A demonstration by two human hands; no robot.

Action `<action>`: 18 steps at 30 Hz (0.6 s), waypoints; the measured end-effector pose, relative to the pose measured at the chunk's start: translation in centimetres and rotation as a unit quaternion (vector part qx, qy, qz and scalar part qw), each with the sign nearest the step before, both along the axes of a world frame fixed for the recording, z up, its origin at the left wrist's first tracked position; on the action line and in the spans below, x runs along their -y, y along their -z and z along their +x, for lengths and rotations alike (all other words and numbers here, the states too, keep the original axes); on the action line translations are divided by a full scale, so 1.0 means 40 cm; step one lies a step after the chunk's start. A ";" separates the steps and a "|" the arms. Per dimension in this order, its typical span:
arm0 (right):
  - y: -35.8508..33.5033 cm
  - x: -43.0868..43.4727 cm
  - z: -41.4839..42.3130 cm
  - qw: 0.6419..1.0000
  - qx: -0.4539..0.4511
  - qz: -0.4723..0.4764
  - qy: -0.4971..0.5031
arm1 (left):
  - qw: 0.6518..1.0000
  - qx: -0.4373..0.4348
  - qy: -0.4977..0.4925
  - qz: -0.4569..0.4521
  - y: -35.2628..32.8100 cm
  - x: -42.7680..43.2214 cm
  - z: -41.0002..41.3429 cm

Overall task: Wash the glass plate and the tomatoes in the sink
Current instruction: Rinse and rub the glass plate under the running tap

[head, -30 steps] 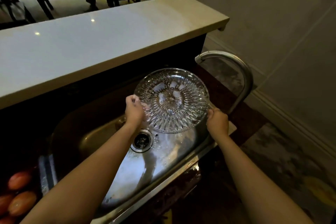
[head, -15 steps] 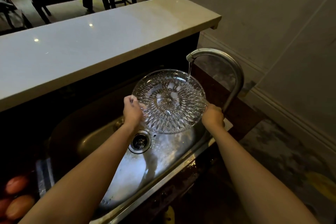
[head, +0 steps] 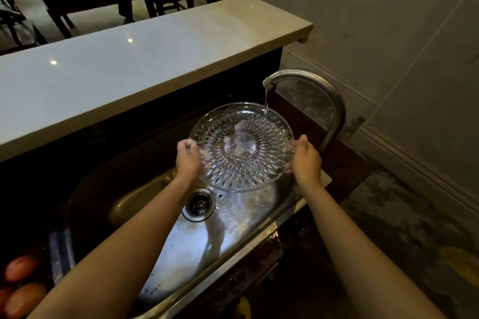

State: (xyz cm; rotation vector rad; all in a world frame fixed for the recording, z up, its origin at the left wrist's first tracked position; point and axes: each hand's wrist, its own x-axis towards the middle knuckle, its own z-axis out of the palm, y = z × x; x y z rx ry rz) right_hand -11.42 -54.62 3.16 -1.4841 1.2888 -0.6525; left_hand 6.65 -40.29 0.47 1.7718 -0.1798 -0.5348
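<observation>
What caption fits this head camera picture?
Left hand and right hand hold the glass plate under the running faucet over the sink.

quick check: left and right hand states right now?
left hand: closed, gripping the left rim of the glass plate.
right hand: closed, holding the glass plate by its right rim.

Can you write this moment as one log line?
action: rinsing glass plate | left hand: holds left rim | right hand: holds right rim | tap: water hits plate | tomatoes: left of sink
</observation>
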 end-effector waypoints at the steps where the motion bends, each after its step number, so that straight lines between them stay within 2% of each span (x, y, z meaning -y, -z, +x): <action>1: -0.004 -0.004 0.006 0.999 0.017 0.026 -0.009 | 1.000 -0.005 0.000 0.002 0.002 0.002 0.000; 4: -0.016 -0.017 0.018 0.991 0.054 0.120 -0.025 | 1.000 -0.019 0.004 0.011 0.012 0.008 -0.003; 5: -0.016 -0.022 0.018 0.989 0.070 0.128 -0.015 | 1.000 0.000 0.001 0.030 0.012 0.010 -0.005; 7: -0.009 -0.031 0.018 0.989 0.095 0.114 0.004 | 0.987 0.109 0.014 0.120 0.010 0.018 -0.003; 9: -0.006 -0.038 0.021 0.990 0.108 0.090 0.013 | 0.941 0.240 0.067 0.228 0.009 0.030 -0.002; 12: -0.014 -0.028 0.032 0.993 0.096 0.066 0.026 | 0.825 0.391 0.190 0.359 0.015 0.062 -0.016; 13: -0.019 -0.022 0.035 0.994 0.084 0.060 0.028 | 0.803 0.402 0.244 0.366 0.018 0.075 -0.032; 14: -0.023 -0.016 0.037 0.996 0.072 0.054 0.028 | 0.797 0.393 0.296 0.350 0.020 0.089 -0.057; 16: -0.028 -0.013 0.039 0.998 0.049 0.043 0.025 | 0.802 0.368 0.376 0.285 0.022 0.119 -0.120; 18: -0.024 -0.013 0.038 0.999 0.035 0.033 0.020 | 0.791 0.376 0.420 0.237 0.015 0.154 -0.171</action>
